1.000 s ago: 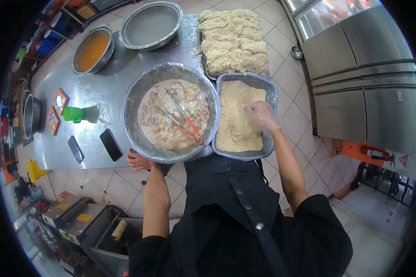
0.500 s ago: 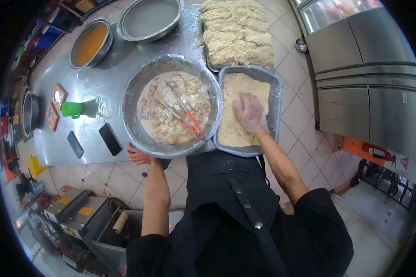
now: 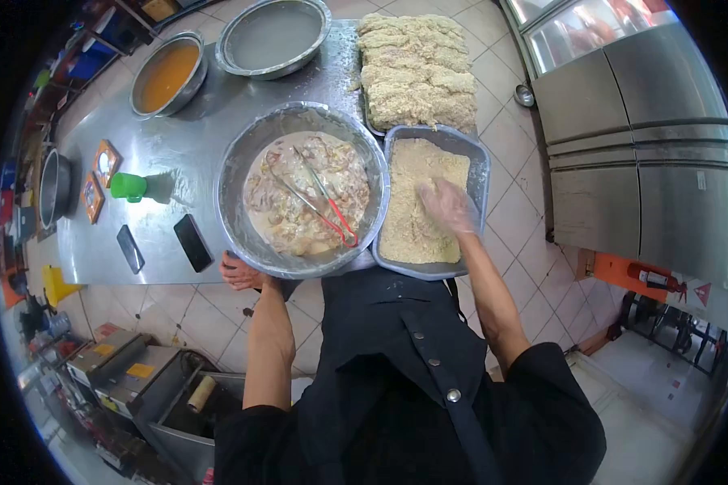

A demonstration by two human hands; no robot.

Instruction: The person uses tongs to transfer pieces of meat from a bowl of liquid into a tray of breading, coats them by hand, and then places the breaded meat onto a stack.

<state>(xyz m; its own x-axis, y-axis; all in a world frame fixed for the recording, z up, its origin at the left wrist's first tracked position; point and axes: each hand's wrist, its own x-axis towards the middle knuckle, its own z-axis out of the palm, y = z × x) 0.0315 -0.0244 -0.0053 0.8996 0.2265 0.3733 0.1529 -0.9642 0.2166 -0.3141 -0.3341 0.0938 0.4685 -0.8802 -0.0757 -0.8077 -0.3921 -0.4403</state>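
My right hand (image 3: 447, 208), in a clear plastic glove, is over the pale, crumbly coating (image 3: 416, 238) in a grey-blue rectangular tub (image 3: 479, 174). Its fingers are spread, slightly blurred, and hold nothing visible. By the table's front edge, my bare left hand (image 3: 241, 272) has curled fingers, seemingly around that edge, just below a large metal bowl (image 3: 233, 212). Inside the bowl, pieces in a wet, whitish batter (image 3: 279, 218) carry a pair of red-handled tongs (image 3: 332, 212). Beyond the tub, coated pieces (image 3: 416, 73) lie in tight rows on a tray, most of which is hidden.
On the metal table (image 3: 178, 145) stand a bowl of orange liquid (image 3: 168, 77), a bowl of greyish liquid (image 3: 273, 36) and a green cup (image 3: 128, 187). Two phone-like dark slabs (image 3: 192, 242) lie near the front edge. Steel refrigerator doors (image 3: 590, 162) are at right.
My right hand has lifted slightly and shifted right and down in the view over the coating. My left hand stays by the table edge. The whole view has shifted a little.
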